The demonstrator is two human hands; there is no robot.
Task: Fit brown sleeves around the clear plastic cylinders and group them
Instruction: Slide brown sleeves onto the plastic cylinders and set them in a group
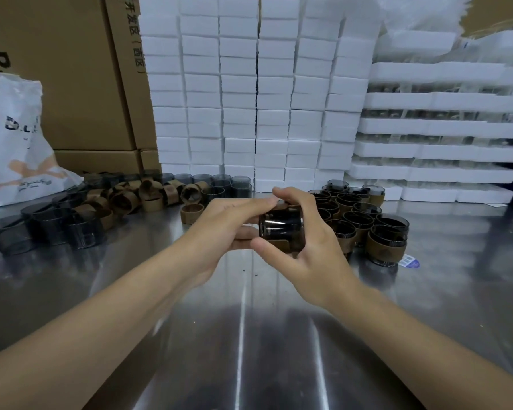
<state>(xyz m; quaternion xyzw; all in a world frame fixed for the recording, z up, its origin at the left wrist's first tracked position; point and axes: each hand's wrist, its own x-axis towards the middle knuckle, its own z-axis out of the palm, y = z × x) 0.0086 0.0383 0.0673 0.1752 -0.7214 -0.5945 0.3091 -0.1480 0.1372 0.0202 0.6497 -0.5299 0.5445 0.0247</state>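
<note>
Grip: cylinder [282, 227] is clasped by curled left hand [228, 229] and right hand [308, 247] | sleeve [282, 243] is pinched around it | should be slid squarely, unskewed.

Both hands hold one cylinder [282, 229] on its side above the steel table [249, 335]; the left hand [228, 226] and right hand [311, 247] pinch it. Sleeved cylinders [365, 220] cluster right, loose sleeves [148, 196] left.

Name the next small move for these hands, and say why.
Probably push the brown sleeve further along the cylinder: left hand and right hand hold it sideways, sleeve seemingly only partly on; the sleeved group stands at right.
</note>
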